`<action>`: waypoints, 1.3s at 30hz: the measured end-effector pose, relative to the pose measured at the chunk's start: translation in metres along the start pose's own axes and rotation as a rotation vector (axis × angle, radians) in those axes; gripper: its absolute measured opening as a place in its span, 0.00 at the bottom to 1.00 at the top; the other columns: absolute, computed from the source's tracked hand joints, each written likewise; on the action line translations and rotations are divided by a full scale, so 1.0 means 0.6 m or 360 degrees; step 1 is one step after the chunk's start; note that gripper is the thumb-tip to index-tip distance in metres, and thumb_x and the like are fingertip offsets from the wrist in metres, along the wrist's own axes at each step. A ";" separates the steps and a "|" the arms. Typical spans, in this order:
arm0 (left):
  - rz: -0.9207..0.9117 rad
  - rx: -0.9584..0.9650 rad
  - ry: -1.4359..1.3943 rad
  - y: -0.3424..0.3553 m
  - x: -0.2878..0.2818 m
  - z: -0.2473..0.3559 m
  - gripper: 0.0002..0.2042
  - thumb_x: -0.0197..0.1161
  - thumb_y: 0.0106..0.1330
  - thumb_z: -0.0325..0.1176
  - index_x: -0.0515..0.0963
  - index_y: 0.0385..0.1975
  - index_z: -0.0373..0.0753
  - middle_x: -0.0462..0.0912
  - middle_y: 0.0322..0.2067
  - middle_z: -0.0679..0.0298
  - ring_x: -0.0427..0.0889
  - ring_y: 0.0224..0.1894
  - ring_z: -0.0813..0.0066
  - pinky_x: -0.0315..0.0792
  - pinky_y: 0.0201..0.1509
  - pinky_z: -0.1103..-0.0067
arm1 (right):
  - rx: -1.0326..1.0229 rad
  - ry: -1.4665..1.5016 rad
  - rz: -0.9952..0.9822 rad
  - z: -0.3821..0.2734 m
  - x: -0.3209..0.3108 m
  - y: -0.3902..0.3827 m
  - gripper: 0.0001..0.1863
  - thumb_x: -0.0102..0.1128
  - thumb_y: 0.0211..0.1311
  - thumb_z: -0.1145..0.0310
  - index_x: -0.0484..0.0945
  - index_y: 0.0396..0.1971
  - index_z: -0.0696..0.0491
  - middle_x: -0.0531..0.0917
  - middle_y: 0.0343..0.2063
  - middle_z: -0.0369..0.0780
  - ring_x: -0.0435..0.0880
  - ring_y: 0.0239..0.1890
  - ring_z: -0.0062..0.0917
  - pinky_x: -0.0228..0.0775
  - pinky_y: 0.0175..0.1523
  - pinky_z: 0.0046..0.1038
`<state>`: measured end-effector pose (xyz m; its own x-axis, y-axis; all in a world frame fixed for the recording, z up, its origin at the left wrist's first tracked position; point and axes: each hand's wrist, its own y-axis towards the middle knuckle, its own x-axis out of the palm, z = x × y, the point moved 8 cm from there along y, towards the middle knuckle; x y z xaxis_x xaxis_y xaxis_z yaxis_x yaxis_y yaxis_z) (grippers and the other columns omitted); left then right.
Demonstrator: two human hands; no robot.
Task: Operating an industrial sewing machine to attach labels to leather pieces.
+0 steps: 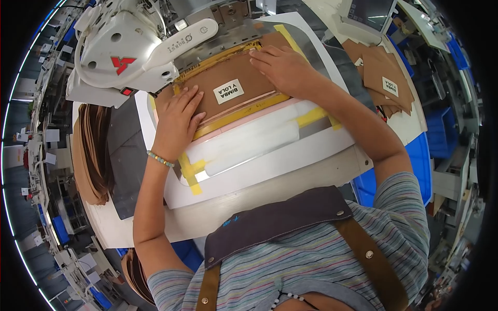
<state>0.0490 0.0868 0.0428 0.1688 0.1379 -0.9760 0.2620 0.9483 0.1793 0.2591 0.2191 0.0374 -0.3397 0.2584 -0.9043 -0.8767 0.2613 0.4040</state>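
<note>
A brown leather-like panel [220, 71] with a white printed label [228, 92] lies in a yellow-edged frame [228, 122] under the front of a white sewing machine [122, 52]. My left hand [179, 119] rests on the panel's left end, fingers spread flat and pointing away from me. On the far right part of the panel, my right hand [284, 71] lies palm down with its fingers stretched toward the frame's far edge. Neither hand holds anything. Around the frame is a pale plate with yellow tape [195, 171] at its corners.
A stack of brown pieces [92, 155] stands at the table's left. More brown labelled pieces [384, 78] lie at the far right, near a screen unit [367, 15]. Blue bins [419, 163] sit below the right edge. The machine overhangs the far left.
</note>
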 end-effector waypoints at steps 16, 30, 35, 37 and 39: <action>0.0115 -0.0017 0.0098 -0.006 -0.002 -0.008 0.23 0.66 0.74 0.39 0.77 0.67 0.39 0.77 0.70 0.59 0.75 0.70 0.53 0.69 0.71 0.61 | -0.0001 -0.0137 -0.0155 -0.023 0.009 0.024 0.21 0.61 0.66 0.72 0.81 0.59 0.57 0.82 0.65 0.39 0.80 0.58 0.30 0.76 0.59 0.32; 0.0168 0.0013 -0.0007 0.003 -0.006 0.008 0.21 0.66 0.75 0.38 0.79 0.65 0.39 0.77 0.69 0.54 0.74 0.70 0.51 0.69 0.73 0.61 | -0.0071 0.0000 -0.0121 -0.061 0.023 0.063 0.20 0.65 0.67 0.69 0.82 0.57 0.58 0.83 0.62 0.41 0.80 0.57 0.31 0.78 0.55 0.32; 0.0174 0.0011 -0.0117 0.006 -0.001 0.011 0.21 0.66 0.75 0.38 0.79 0.65 0.38 0.76 0.69 0.54 0.73 0.71 0.51 0.68 0.75 0.61 | -0.0090 0.0091 -0.0097 -0.076 0.029 0.080 0.19 0.66 0.69 0.63 0.83 0.55 0.55 0.84 0.60 0.38 0.79 0.58 0.30 0.77 0.56 0.31; 0.0175 0.0022 -0.0102 0.008 -0.002 0.012 0.21 0.66 0.75 0.38 0.79 0.65 0.38 0.76 0.69 0.54 0.73 0.72 0.50 0.68 0.75 0.61 | -0.0115 0.0090 -0.0070 -0.078 0.033 0.086 0.19 0.66 0.69 0.62 0.83 0.55 0.55 0.84 0.60 0.37 0.79 0.58 0.30 0.77 0.57 0.31; 0.0175 0.0028 -0.0084 0.006 -0.002 0.012 0.21 0.66 0.75 0.37 0.79 0.65 0.37 0.76 0.69 0.53 0.73 0.72 0.50 0.67 0.75 0.60 | -0.0145 0.0092 -0.0042 -0.086 0.032 0.093 0.19 0.66 0.70 0.60 0.83 0.54 0.54 0.85 0.59 0.36 0.79 0.58 0.29 0.77 0.57 0.30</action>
<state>0.0568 0.0882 0.0454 0.2470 0.2252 -0.9425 0.2560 0.9229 0.2876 0.1859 0.1905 0.0355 -0.3329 0.1976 -0.9220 -0.9120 0.1810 0.3681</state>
